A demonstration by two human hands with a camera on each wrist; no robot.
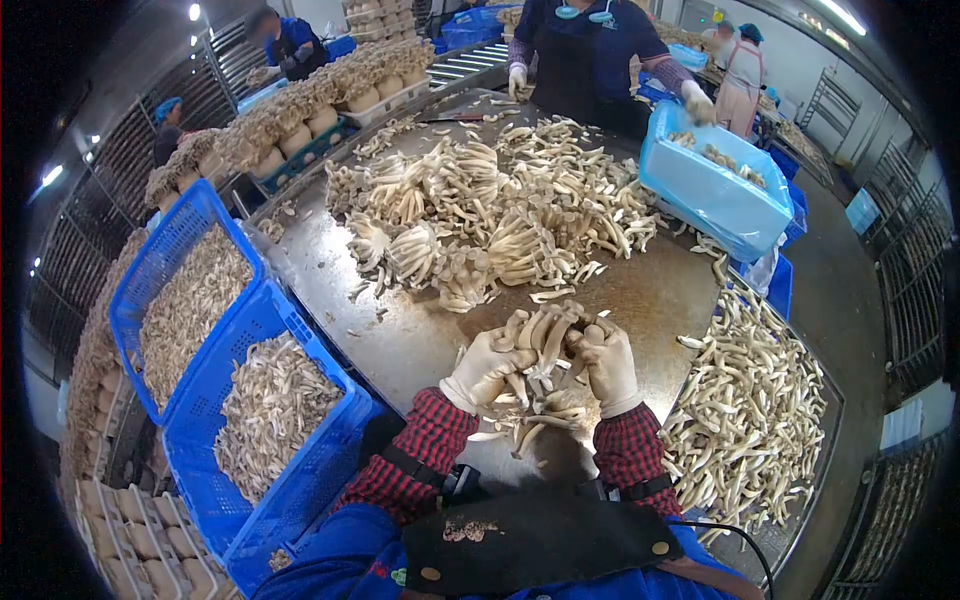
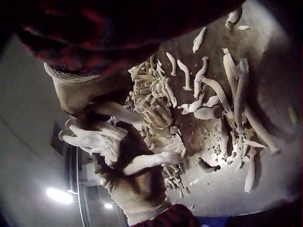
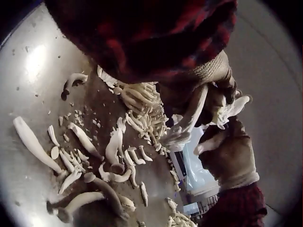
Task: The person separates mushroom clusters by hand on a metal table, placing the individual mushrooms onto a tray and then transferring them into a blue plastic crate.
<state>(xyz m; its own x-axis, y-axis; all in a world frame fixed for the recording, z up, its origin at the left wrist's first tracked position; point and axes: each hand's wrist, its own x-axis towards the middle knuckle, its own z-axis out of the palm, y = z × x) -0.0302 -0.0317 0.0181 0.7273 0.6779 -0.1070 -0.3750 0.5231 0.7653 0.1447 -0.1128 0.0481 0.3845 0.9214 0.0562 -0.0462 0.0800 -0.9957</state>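
Both gloved hands hold one cluster of mushrooms (image 1: 548, 338) between them, above the near edge of the metal table. My left hand (image 1: 485, 372) grips its left side, with a loose stem angled down below the fingers. On the other side my right hand (image 1: 606, 366) curls its fingers round the cluster. The left wrist view shows the torn white base (image 2: 97, 142) of the cluster between the two gloves. In the right wrist view a long pale stem (image 3: 191, 113) sticks out under the right hand. Separated mushrooms (image 3: 113, 146) and crumbs lie on the table just below.
A large heap of mushroom clusters (image 1: 480, 210) covers the table's far part. Single mushrooms (image 1: 745, 410) are piled at the right. Blue crates (image 1: 185, 455) with mushrooms stand at the left. Across the table, a person (image 1: 590, 60) works beside a lined blue crate (image 1: 700, 195).
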